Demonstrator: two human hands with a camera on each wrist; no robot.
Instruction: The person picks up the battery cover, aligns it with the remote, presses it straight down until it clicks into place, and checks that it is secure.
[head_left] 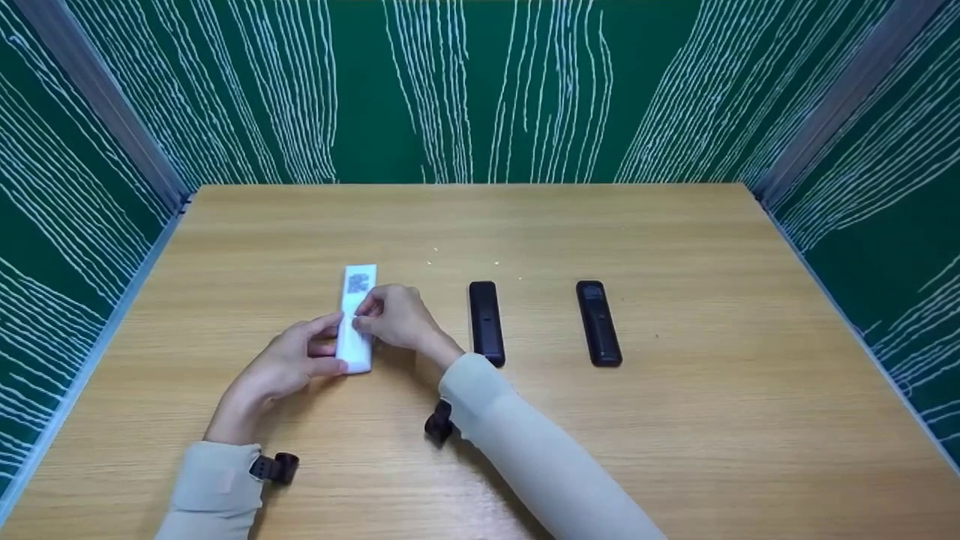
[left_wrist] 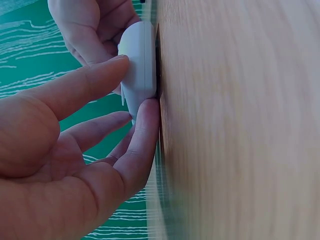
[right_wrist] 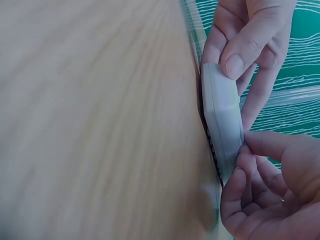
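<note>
A white remote control (head_left: 355,349) lies back up at the left-centre of the table, buttons facing down, with a printed label at its far end. My left hand (head_left: 289,360) holds its near end from the left, thumb and fingers on its sides. From the right, my right hand (head_left: 401,316) reaches across, finger and thumb pinching at the middle of the back. In the left wrist view a thin white edge, apparently the battery cover (left_wrist: 123,95), stands slightly off the body. My right fingertips (right_wrist: 239,175) are curled beside the remote in the right wrist view.
A black remote control (head_left: 487,322) lies right of my right hand, close to the forearm. Another black remote control (head_left: 598,324) lies farther right. Tiny pale crumbs are scattered beyond them on the wooden table (head_left: 712,420). Green walls with white lines enclose the table.
</note>
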